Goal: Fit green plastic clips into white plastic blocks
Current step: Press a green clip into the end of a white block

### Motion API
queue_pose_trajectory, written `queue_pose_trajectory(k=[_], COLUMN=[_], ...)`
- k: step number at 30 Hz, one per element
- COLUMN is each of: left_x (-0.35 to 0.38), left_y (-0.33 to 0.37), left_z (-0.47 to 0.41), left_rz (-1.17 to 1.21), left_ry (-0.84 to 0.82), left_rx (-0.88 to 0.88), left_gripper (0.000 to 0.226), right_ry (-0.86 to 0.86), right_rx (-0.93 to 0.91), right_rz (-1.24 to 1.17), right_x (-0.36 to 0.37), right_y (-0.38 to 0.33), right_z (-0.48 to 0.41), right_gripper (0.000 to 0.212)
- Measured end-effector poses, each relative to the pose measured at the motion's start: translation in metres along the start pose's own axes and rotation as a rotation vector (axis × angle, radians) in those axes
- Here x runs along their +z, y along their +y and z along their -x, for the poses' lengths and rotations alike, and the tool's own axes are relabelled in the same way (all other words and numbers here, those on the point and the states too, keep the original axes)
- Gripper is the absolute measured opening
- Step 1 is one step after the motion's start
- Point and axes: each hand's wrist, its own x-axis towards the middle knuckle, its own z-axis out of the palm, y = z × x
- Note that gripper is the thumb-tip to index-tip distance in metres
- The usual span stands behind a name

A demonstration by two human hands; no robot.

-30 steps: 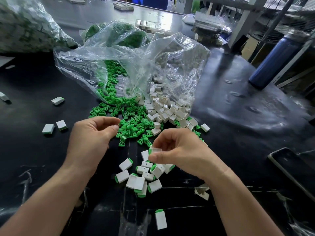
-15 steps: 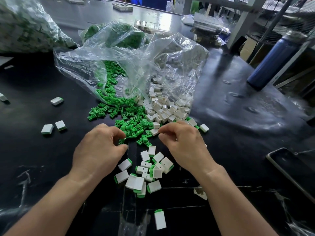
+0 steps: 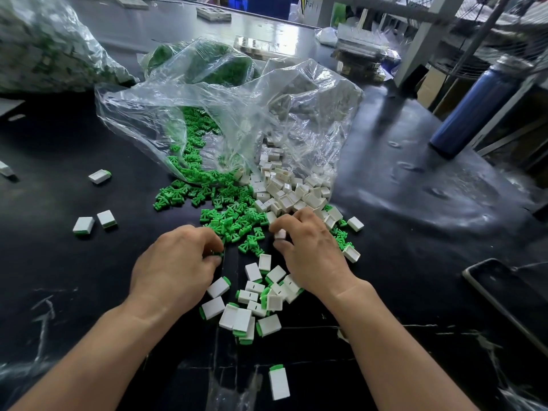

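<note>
The black bench (image 3: 74, 277) is glossy and scuffed. A clear bag (image 3: 237, 108) lies open at its middle, spilling green clips (image 3: 228, 218) on the left and white blocks (image 3: 284, 194) on the right. At the near edge of the spill, the right hand (image 3: 311, 253) has its grip pinched on a single block (image 3: 280, 234). The left hand (image 3: 175, 268) curls its grip down among the clips, and I cannot tell whether it holds one. Fitted blocks (image 3: 246, 304) lie between the wrists. A blue bottle (image 3: 474, 105) stands far right.

Right hand (image 3: 308, 250) forward from the finished pile (image 3: 252, 304), a fresh white block (image 3: 280, 234) now between its fingers (image 3: 289, 222).
</note>
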Motion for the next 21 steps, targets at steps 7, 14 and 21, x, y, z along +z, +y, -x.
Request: queue_pose_trajectory(k=[7, 14, 21], left_x=[0.001, 0.000, 0.002], left_y=[0.002, 0.000, 0.001], left_z=[0.001, 0.001, 0.000], left_rz=[-0.022, -0.002, 0.214], left_ry=[0.003, 0.003, 0.060], left_rx=[0.036, 0.043, 0.148], left_gripper=[0.005, 0.019, 0.032], right_ry=[0.034, 0.126, 0.221], right_rx=[-0.002, 0.024, 0.026], right_rz=[-0.021, -0.225, -0.545], right_x=[-0.002, -0.006, -0.015], right_y=[0.001, 0.004, 0.000], right_z=[0.000, 0.002, 0.006], right_gripper=[0.007, 0.016, 0.026])
